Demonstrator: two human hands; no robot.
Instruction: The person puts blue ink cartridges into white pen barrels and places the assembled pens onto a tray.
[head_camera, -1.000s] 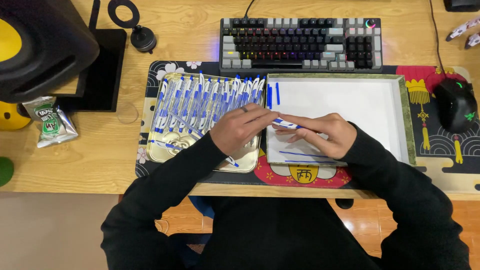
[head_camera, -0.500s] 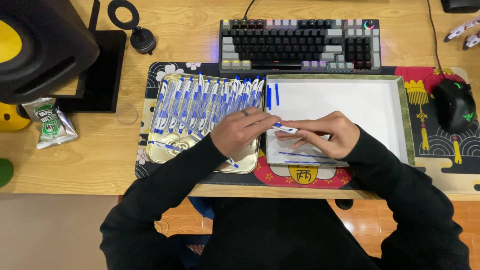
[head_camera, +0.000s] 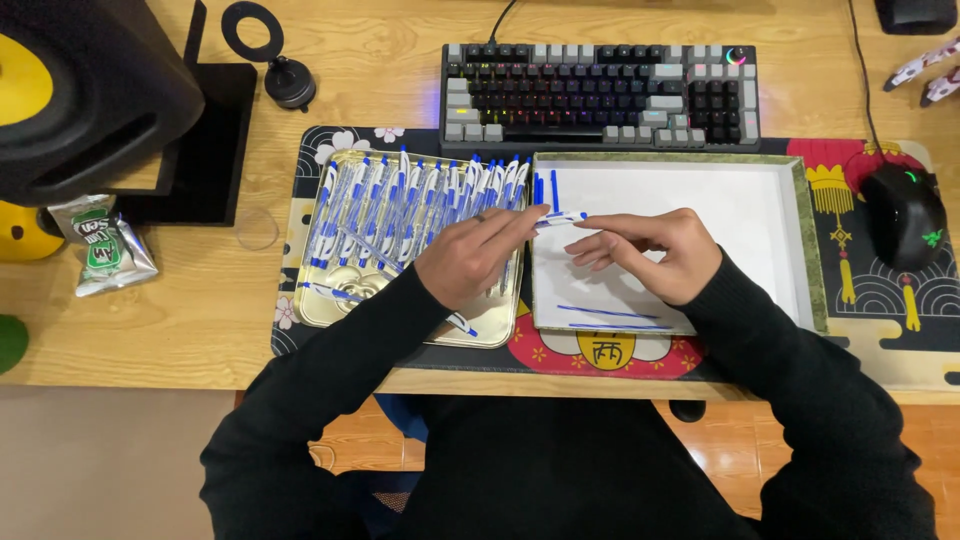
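Between two trays at the near middle of a wooden desk, a person's two bare hands meet over one small white and blue pen. Both arms wear black sleeves. Left hand lies above the right edge of a shiny gold tray, its fingers stretched toward the right and pinched narrowly on the left end of the pen. Right hand hovers over the left part of a white tray with a green rim, its fingers curled and its fingertips closed on the right end of the same pen. That pen lies roughly level, over the seam where the two trays meet. On the left, the gold tray is packed with many white and blue pens lying side by side. Inside the white tray are a few thin blue refills near its near edge and two more upright at its far left corner. Both trays rest on a dark patterned desk mat. Farther away sits a grey and black keyboard, and a black mouse lies to the right. At far left are a black speaker and a small green snack packet.
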